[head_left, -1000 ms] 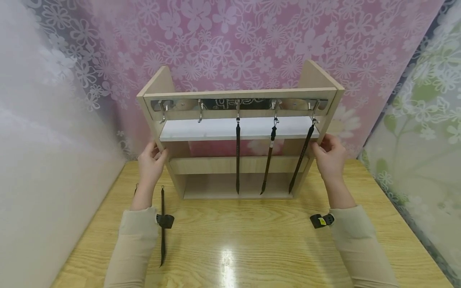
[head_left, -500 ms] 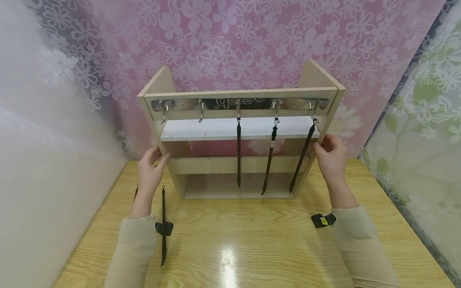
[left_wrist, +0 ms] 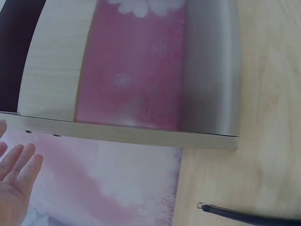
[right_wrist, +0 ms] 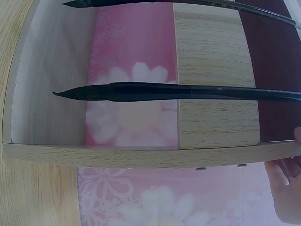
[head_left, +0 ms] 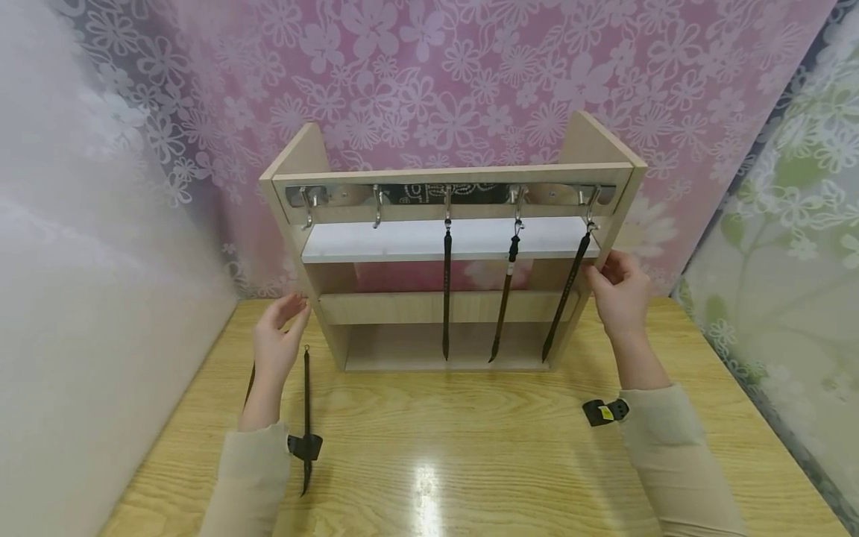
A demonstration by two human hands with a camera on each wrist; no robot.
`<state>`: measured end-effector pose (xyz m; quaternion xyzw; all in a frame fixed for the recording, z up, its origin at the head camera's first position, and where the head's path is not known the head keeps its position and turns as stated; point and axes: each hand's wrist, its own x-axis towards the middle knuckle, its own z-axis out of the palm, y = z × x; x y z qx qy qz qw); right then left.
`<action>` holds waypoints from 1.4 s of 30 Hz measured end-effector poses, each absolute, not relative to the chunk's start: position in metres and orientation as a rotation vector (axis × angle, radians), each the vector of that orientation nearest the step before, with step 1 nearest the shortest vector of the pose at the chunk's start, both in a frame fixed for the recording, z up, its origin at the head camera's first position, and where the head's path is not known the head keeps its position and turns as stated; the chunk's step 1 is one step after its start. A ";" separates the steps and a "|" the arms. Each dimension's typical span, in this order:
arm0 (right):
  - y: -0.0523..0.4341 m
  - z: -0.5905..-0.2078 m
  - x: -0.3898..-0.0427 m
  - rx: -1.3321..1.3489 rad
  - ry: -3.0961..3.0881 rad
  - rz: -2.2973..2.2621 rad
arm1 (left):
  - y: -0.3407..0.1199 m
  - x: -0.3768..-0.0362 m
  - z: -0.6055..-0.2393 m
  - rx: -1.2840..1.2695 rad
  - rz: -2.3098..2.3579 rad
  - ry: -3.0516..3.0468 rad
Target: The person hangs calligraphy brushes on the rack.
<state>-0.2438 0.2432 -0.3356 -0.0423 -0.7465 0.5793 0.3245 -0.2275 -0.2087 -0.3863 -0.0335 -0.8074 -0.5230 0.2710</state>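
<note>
Three dark brushes [head_left: 446, 294] hang from hooks [head_left: 590, 209] on the metal strip [head_left: 552, 195] of the wooden rack [head_left: 382, 309], from its middle toward its right, and the rack stands upright on the bench [head_left: 429, 418]. Your right hand [head_left: 620, 294] pinches the right side panel [head_left: 620, 209] between thumb and fingers, while your left hand [head_left: 277, 339] has thumb and fingers apart, just beside the left side panel [head_left: 286, 231]. One more brush [head_left: 307, 395] lies on the bench near your left forearm [head_left: 263, 406], which partly hides another brush [head_left: 250, 384].
</note>
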 end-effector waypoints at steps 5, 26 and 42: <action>0.244 -0.336 -0.245 -0.100 -1.936 1.539 | -0.210 -0.220 -0.394 -0.085 -1.417 -2.196; 0.245 -0.335 -0.243 -0.096 -1.983 1.487 | -0.222 -0.210 -0.444 -0.009 -1.384 -2.299; 0.249 -0.338 -0.245 -0.087 -2.015 1.474 | -0.240 -0.199 -0.463 0.135 -1.265 -2.620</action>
